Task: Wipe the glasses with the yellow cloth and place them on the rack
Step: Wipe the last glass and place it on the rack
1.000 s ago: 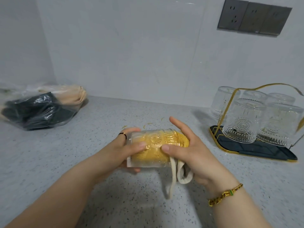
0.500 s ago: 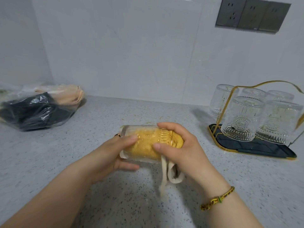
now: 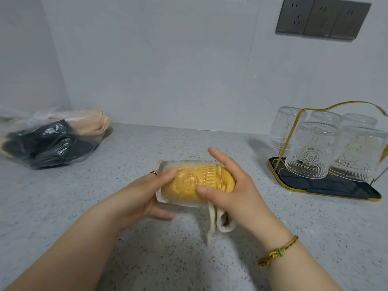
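A grey speckled table [image 3: 63,206] fills the lower frame, with a pale wall [image 3: 168,59] behind it. At the far left lies a clear plastic bag [image 3: 52,143] of dark and beige contents. At the right edge stands the rack [image 3: 304,183], a dark tray with a gold wire frame, carrying upturned patterned glasses [image 3: 310,152]. A grey socket panel [image 3: 323,18] sits on the wall at upper right.

At centre, above the table, the left hand [image 3: 138,196] grips a glass [image 3: 178,201] held on its side, thumb over the top and fingers curled beneath. The right hand [image 3: 235,192] grasps the yellow cloth [image 3: 189,185] stuffed inside the glass, thumb on the glass wall and forefinger straight; the cloth's white end hangs below the palm. A woven bracelet [image 3: 277,252] circles the right wrist, and a ring [image 3: 154,172] shows on the left hand.
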`<state>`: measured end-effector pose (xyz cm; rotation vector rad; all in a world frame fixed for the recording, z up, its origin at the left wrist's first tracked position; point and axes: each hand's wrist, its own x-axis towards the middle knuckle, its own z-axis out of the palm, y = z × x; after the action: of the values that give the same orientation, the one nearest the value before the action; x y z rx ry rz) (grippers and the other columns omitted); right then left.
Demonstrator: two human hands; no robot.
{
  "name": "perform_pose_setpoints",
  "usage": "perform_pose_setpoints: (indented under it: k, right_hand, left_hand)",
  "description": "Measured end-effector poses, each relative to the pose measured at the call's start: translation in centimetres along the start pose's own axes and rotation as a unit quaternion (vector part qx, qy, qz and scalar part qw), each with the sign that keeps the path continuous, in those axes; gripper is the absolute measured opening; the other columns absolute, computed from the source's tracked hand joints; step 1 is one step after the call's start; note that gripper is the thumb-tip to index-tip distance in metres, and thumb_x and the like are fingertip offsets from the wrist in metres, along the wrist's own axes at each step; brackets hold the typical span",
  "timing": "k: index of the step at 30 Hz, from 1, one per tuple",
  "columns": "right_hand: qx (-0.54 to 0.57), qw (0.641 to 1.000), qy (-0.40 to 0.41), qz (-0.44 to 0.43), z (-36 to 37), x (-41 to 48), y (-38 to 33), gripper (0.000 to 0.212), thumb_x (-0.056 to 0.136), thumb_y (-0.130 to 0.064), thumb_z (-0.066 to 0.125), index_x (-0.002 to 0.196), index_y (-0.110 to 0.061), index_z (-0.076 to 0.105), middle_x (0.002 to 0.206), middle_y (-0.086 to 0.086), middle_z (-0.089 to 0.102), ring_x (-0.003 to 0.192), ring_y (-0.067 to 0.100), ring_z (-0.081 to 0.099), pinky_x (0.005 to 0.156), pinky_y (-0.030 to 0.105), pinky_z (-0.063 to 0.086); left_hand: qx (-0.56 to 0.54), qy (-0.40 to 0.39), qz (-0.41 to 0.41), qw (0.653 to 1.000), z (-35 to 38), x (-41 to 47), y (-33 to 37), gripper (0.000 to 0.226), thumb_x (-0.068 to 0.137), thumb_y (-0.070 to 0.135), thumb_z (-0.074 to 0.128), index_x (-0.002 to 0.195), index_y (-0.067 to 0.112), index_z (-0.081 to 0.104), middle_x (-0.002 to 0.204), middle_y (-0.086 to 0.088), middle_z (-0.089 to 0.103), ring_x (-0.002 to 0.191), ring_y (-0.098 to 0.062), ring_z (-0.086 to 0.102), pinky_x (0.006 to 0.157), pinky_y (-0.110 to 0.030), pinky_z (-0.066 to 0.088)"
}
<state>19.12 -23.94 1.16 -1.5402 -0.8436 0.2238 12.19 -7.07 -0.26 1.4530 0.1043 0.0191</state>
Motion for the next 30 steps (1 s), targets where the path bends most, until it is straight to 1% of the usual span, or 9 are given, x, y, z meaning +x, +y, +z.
perform_pose_setpoints:
  k: [2,5,10,14,17,20,23,27,30]
  right_hand:
    - [0.083,0.995,0.025,0.045,-0.3,0.3,0.5,0.061,0.062,-0.022,0.081,0.107,-0.053,0.052,0.129,-0.008,0.050,0.114,0.003,0.052,0.096,0.023,0.045]
    - [0.112,0.990,0.025,0.078,-0.3,0.0,0.1,0.074,0.044,-0.038,0.085,0.108,-0.054,0.050,0.139,0.009,0.044,0.121,0.026,0.049,0.103,0.042,0.040]
    - [-0.077,0.995,-0.055,-0.017,0.5,-0.3,-1.1,0.089,0.065,-0.012,0.078,0.114,-0.061,0.022,0.108,-0.010,0.054,0.094,0.009,0.060,0.085,0.024,0.052]
    - [-0.156,0.984,-0.069,-0.045,0.6,-0.5,-1.1,0.083,0.070,-0.013,0.074,0.114,-0.059,0.022,0.098,-0.022,0.050,0.087,0.002,0.054,0.075,0.011,0.046]
    - [-0.031,0.999,-0.026,0.005,0.0,-0.3,-1.0,0.076,0.072,-0.008,0.072,0.121,-0.049,0.031,0.100,-0.011,0.056,0.079,-0.005,0.059,0.072,0.011,0.049]
    - [0.102,0.991,0.011,0.086,-0.4,0.1,-0.4,0.067,0.068,-0.015,0.073,0.124,-0.038,0.045,0.130,0.000,0.049,0.107,0.006,0.054,0.087,0.022,0.045]
    - [0.177,0.976,0.018,0.123,-0.2,0.0,-0.3,0.075,0.050,-0.028,0.073,0.122,-0.033,0.051,0.122,0.011,0.055,0.087,0.012,0.061,0.077,0.023,0.049]
    - [-0.006,0.999,-0.022,0.022,0.6,-0.3,-0.8,0.074,0.065,-0.015,0.077,0.113,-0.055,0.037,0.118,-0.018,0.048,0.097,0.001,0.057,0.079,0.015,0.050]
    - [-0.165,0.983,-0.066,-0.047,1.4,-0.6,-0.3,0.082,0.070,-0.015,0.074,0.113,-0.061,0.021,0.112,-0.032,0.038,0.099,-0.001,0.050,0.089,0.020,0.045]
  left_hand:
    - [-0.008,-0.006,0.048,0.999,-0.5,0.0,0.3,0.094,0.027,0.052,0.088,0.112,0.035,0.053,0.106,0.008,0.069,0.095,-0.013,0.068,0.062,-0.026,0.057]
    - [0.045,0.038,0.115,0.992,-0.3,0.0,0.5,0.078,0.036,0.034,0.079,0.109,0.041,0.053,0.121,0.004,0.060,0.107,-0.014,0.062,0.061,-0.020,0.055]
    - [-0.082,0.037,0.014,0.996,0.8,0.1,0.3,0.044,0.061,0.041,0.063,0.095,0.014,0.062,0.070,-0.008,0.070,0.048,-0.016,0.066,0.036,-0.019,0.050]
    - [-0.076,0.032,-0.053,0.995,0.8,0.4,-0.2,0.056,0.061,0.050,0.052,0.099,0.010,0.061,0.066,-0.012,0.071,0.049,-0.020,0.067,0.040,-0.022,0.053]
    - [-0.052,0.025,0.013,0.998,0.2,0.3,0.0,0.049,0.063,0.045,0.071,0.106,0.024,0.061,0.089,-0.003,0.074,0.071,-0.015,0.072,0.054,-0.025,0.057]
    - [-0.065,-0.019,0.072,0.995,-0.7,-0.1,0.6,0.086,0.025,0.043,0.091,0.106,0.038,0.062,0.101,0.003,0.073,0.085,-0.016,0.071,0.061,-0.024,0.056]
    - [-0.023,-0.024,0.110,0.993,-1.1,0.0,0.4,0.094,0.017,0.043,0.092,0.106,0.040,0.060,0.106,0.007,0.068,0.086,-0.013,0.069,0.065,-0.024,0.055]
    - [-0.042,0.024,0.080,0.996,-0.1,0.2,0.2,0.064,0.042,0.045,0.084,0.097,0.021,0.061,0.080,0.001,0.072,0.067,-0.014,0.070,0.051,-0.025,0.055]
    - [-0.087,0.055,-0.010,0.995,0.7,0.4,-0.2,0.046,0.063,0.050,0.062,0.094,0.015,0.062,0.070,-0.006,0.072,0.054,-0.018,0.067,0.046,-0.026,0.056]
